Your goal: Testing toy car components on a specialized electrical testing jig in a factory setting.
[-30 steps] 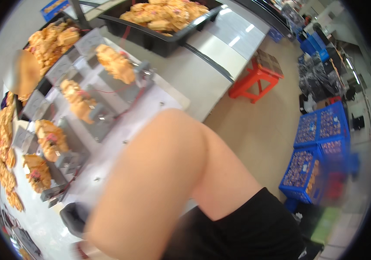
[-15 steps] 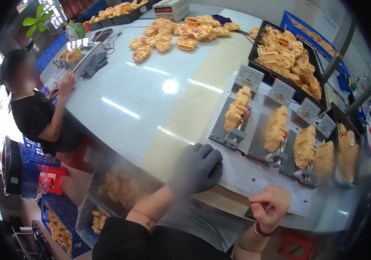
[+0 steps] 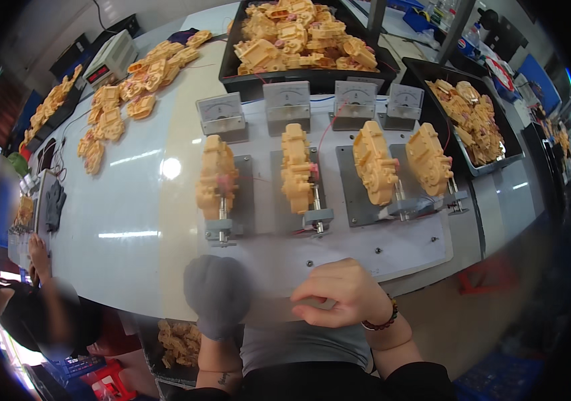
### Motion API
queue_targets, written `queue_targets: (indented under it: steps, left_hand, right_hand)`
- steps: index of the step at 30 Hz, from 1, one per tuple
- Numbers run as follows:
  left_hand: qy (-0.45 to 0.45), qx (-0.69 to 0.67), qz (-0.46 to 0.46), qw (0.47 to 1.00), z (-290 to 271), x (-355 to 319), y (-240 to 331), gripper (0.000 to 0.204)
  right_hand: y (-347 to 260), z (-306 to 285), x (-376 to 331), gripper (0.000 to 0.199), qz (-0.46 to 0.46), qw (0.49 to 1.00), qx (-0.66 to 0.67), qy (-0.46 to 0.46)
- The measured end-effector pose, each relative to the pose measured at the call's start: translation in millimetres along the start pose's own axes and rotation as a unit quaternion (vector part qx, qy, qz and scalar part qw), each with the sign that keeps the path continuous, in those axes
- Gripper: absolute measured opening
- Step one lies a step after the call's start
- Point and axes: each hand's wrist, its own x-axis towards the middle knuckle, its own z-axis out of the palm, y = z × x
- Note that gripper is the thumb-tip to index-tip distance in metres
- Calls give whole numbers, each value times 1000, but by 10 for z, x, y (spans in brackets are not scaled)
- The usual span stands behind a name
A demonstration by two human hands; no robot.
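Note:
My left hand (image 3: 217, 294), in a grey glove, hovers at the table's front edge, left of the white test board (image 3: 272, 257). Motion blur smears its fingers. My bare right hand (image 3: 345, 294) is at the board's front edge, thumb and index finger curled toward each other with nothing visible between them. On the board, cream plastic housings stand upright in metal clamp fixtures: one at the left (image 3: 215, 174), a second (image 3: 295, 167), a third (image 3: 374, 164) and a rightmost one (image 3: 429, 160). Analog meters (image 3: 287, 107) stand behind them. Small toggle switches (image 3: 378, 250) line the board's front.
Behind the meters is a black tray (image 3: 299, 79) heaped with similar housings. Another black bin (image 3: 492, 164) holds more at the right. Loose housings (image 3: 108, 123) lie at the far left near a power supply (image 3: 112, 59). A co-worker (image 3: 32, 314) sits at the left.
The view has swung right, bringing the board to the middle. My hands are now closer together before it. The blurred housing at the far right now appears sharp in the rightmost fixture.

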Motion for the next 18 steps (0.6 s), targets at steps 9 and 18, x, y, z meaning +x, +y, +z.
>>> queue_targets:
  steps: [9,18]
  left_hand:
    - [4,15,3,1000,-1,-4,5,10]
    - [2,-17,-23,1000,-32,-6,0,8]
  right_hand:
    - [-9,5,12,12,2,1000,-9,-1]
    - [-11,9,24,12,-3,1000,-14,-2]
